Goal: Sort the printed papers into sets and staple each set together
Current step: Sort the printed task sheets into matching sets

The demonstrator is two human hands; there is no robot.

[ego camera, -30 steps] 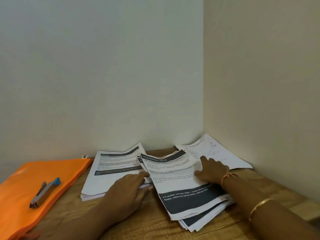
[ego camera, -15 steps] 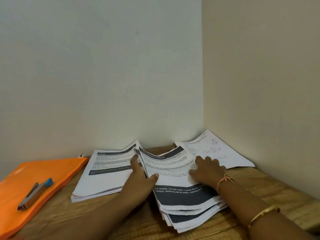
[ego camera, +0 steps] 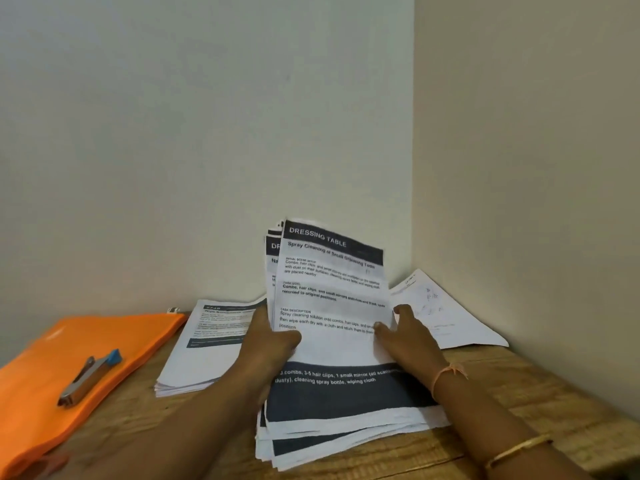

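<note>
I see the thick stack of white printed papers with dark bands (ego camera: 332, 306) near the far right corner of the wooden bench (ego camera: 519, 393). Its upper sheets are tilted up and the rest lie flat. The left hand (ego camera: 266, 341) grips the raised sheets' left edge, thumb on the front. The right hand (ego camera: 408, 337) pinches their right edge. A second white paper pile (ego camera: 204, 348) lies just left, and a loose white sheet (ego camera: 450, 317) sits in the corner. A silver stapler with a blue end (ego camera: 90, 375) rests on a flat orange plastic folder (ego camera: 52, 393) at the left edge.
</note>
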